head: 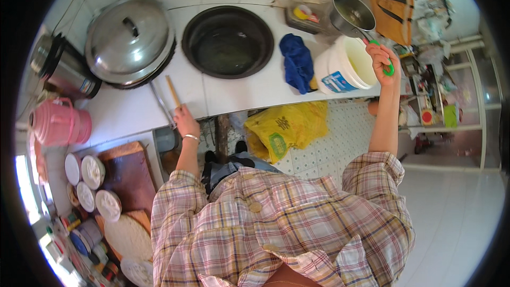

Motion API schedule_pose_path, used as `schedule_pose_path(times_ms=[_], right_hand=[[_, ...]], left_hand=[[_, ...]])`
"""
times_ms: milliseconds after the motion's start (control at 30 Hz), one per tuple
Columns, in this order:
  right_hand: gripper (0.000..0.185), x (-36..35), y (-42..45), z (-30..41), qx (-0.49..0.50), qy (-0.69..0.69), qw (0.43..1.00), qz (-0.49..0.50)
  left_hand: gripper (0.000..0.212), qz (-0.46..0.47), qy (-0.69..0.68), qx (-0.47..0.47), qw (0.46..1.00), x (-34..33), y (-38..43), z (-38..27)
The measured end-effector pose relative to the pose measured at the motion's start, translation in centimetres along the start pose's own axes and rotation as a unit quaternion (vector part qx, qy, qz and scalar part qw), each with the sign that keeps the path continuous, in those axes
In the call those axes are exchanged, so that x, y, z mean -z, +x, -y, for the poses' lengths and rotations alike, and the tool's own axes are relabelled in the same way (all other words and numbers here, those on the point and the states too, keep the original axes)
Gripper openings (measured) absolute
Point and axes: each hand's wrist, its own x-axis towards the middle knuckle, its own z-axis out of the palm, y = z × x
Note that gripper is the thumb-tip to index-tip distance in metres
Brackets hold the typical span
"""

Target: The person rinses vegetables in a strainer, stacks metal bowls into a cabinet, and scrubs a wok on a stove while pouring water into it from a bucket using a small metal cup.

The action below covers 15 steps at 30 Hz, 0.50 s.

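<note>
My right hand (381,60) grips the green-edged handle of a small dark saucepan (338,24). The saucepan is raised beyond the rim of a white plastic bucket (327,61) and has some liquid in its bottom. At the counter's front edge, my left hand (186,121) closes on the near end of a slim wooden stick (173,91). A thin metal rod (161,103) runs beside the stick to the same hand; whether it is held too, I cannot tell. Between my hands, further back, sits a wide dark wok (228,44) set in the white counter.
A steel-lidded pan (127,42) stands left of the wok. Further left are a steel flask (69,67) and a pink thermos jug (59,121). A blue cloth (297,61) lies beside the bucket. Below the counter is a yellow plastic bag (291,127). Bowls (93,171) line the left side.
</note>
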Motion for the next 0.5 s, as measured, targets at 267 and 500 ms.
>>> schedule_pose_path(times_ms=[267, 500], right_hand=[[0.008, 5.4, -4.7, 10.5, 0.103, -0.244, 0.925, -0.272], [0.007, 11.8, -5.5, 8.8, 0.142, -0.587, 0.667, -0.436]], left_hand=[[0.054, -0.062, -0.157, -0.041, 0.985, 3.4, -0.8, -0.9], [0.054, -0.184, -0.127, -0.027, 0.974, 5.8, -1.5, 5.4]])
